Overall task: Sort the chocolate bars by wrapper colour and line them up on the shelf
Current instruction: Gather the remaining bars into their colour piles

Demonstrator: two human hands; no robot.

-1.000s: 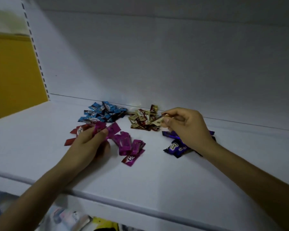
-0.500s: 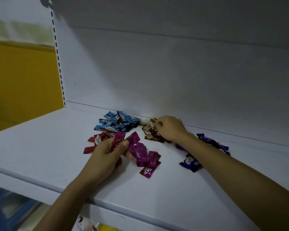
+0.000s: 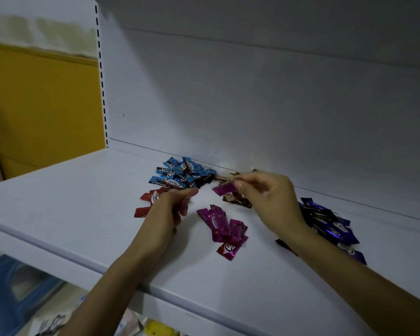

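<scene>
Passed the magenta bar from left hand to right hand within the last half second; pinched it there between thumb and fingertips, above the brown pile; left the left hand empty, fingers loosely curled, over the red bars. Counted five colour groups on the shelf: at least two red mid-shelf; blue heap against the back edge, too tangled to count; about five magenta bars nearer the front edge; brown mostly hidden; purple heap rightmost, uncounted.
</scene>
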